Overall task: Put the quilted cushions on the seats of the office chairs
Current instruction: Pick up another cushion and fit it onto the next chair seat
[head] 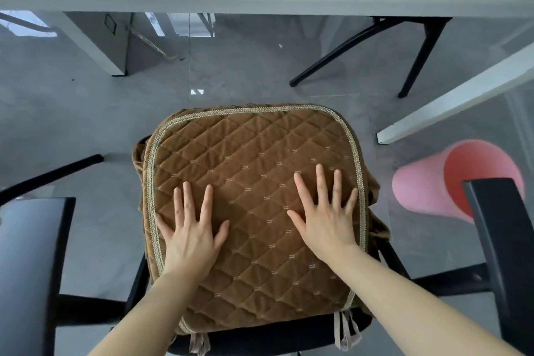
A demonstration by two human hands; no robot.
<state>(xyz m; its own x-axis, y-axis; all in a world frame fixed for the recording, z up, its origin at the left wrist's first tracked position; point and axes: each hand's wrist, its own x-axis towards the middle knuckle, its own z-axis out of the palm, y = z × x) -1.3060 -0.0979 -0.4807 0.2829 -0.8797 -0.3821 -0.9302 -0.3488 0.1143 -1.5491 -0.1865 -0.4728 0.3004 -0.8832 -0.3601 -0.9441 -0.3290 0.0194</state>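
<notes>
Left hand (pixel 190 228) and right hand (pixel 325 217) are pressing flat, fingers spread, on the soft, light brown quilted cushion (pixel 254 211); its braided edges look best for gripping.

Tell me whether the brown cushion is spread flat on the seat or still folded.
Spread flat. The quilted cushion shows its whole diamond face, with the trim visible along its edges, and both the left hand and right hand press on it.
</notes>
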